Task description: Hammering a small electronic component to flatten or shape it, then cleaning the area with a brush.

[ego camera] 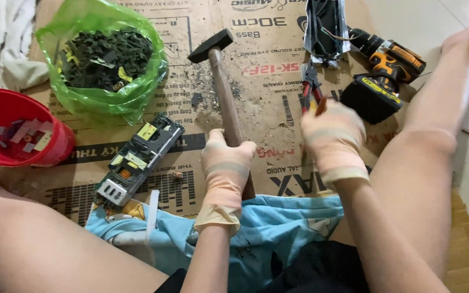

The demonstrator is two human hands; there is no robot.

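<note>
- The left hand (225, 165), in a pale glove, is clenched around the wooden handle of a hammer (225, 92); this grip sits near the lower end of the handle.
- The hammer lies along a sheet of flattened cardboard (278, 87) on the floor, its black head pointing away from the person.
- The right hand (333, 138), also gloved and blurred, is over the red handles of a pair of pliers (310, 89); whether this grip is closed on them cannot be told.
- A circuit board (137, 160) lies on the cardboard just left of the left hand.
- A green plastic bag (104, 59) holding dark fragments stands behind the board.
- A red bowl (20, 127) with small pieces sits at the left edge.
- A yellow and black cordless drill (384, 78) lies right of the pliers.
- A blue cloth (267, 233) covers the person's lap.
</note>
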